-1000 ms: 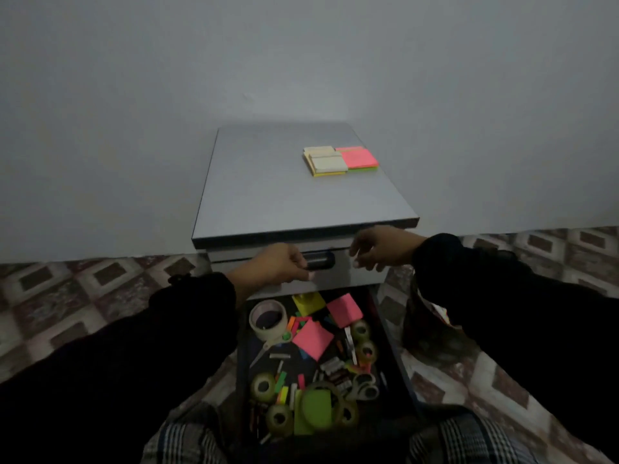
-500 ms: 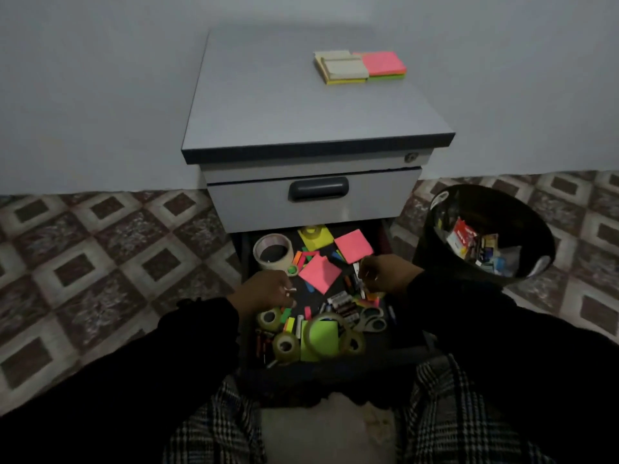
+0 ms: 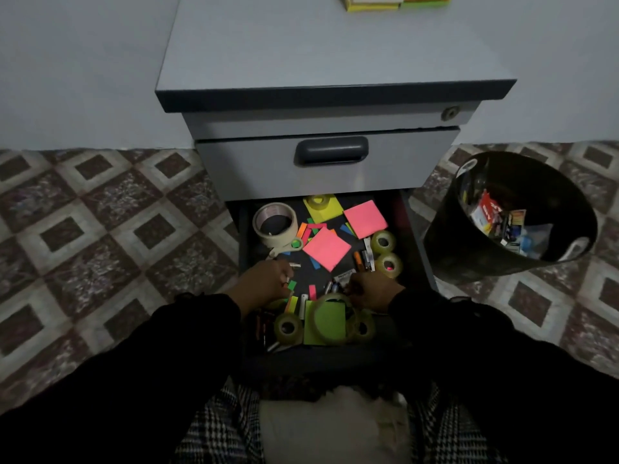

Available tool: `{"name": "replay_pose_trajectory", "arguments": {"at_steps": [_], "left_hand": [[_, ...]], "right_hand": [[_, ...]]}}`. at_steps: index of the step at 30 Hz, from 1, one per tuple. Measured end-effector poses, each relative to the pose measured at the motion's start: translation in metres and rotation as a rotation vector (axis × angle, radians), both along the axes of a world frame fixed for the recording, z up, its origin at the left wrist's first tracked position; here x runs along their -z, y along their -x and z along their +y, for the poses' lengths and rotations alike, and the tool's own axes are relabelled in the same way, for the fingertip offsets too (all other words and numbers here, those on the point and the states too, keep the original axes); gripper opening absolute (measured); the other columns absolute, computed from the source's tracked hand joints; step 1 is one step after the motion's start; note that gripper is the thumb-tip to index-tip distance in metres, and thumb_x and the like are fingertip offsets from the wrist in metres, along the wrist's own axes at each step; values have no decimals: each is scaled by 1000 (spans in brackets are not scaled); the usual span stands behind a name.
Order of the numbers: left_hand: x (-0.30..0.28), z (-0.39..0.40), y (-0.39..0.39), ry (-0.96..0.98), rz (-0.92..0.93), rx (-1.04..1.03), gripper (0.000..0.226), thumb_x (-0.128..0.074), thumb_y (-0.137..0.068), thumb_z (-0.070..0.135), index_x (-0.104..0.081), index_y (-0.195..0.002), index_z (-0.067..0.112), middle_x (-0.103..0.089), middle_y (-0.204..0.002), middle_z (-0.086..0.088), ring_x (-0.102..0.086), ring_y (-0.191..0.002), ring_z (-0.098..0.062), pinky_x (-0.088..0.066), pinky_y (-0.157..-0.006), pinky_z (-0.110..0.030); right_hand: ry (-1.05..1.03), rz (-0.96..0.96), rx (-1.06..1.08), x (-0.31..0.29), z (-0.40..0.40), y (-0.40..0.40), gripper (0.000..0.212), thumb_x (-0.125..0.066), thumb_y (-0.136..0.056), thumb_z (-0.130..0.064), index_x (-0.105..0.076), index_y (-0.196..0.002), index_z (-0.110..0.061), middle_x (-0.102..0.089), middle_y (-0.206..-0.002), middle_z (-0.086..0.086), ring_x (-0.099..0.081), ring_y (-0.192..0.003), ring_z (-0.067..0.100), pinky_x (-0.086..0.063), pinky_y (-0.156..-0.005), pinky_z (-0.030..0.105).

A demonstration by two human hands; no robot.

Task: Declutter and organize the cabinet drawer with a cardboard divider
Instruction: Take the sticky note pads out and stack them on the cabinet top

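Both hands, left hand (image 3: pixel 268 283) and right hand (image 3: pixel 370 289), curl over small clutter in the open drawer (image 3: pixel 407 229), possibly pinching bits, likely gathering them; no divider visible; bin (image 3: pixel 445 249) beside.

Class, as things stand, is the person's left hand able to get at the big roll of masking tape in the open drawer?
Probably yes: the left hand is already in the drawer, and the masking tape lies uncovered just beyond it, only scissors between.

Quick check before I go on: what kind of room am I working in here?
Probably a home office or study corner. A grey drawer cabinet stands on patterned floor tiles against a plain wall; its open drawer holds tape rolls and sticky notes, and a bin stands beside it.
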State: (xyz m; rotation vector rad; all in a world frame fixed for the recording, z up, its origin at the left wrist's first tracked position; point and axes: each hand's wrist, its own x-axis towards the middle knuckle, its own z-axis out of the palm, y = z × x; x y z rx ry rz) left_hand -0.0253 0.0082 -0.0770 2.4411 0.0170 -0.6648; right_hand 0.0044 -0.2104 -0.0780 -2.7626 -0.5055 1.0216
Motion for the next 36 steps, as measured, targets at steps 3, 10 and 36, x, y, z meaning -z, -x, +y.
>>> {"name": "replay_pose_trajectory", "arguments": {"at_steps": [3, 10, 36], "left_hand": [[4, 0, -2, -16, 1, -7, 33, -69, -79, 4, -60, -110, -1, -64, -108, -19, -60, -102, -29, -43, -89, -33], [8, -2, -2, -9, 1, 0, 36, -73, -78, 8, -60, -111, 2, -63, -109, -17, -60, -101, -28, -46, -89, -35], [26, -21, -27, -64, -151, 17, 37, -60, -89, 12, -55, -124, 0, -57, -125, -18, -53, -116, -29, -40, -94, -30]], "right_hand": [[51, -3, -42, 13, 4, 4, 32, -46, -95, -22, -54, -119, -2, -57, -124, 18, -54, -115, 30, -43, -92, 33], [133, -95, -17, 8, -11, -8, 35, -39, -98, -16, -45, -131, -4, -54, -128, 19, -51, -119, 31, -41, -94, 36], [-26, -12, -86, 19, 16, 7, 50, -66, -84, -19, -47, -126, -3, -46, -132, 18, -45, -121, 31, -37, -97, 33]]}}
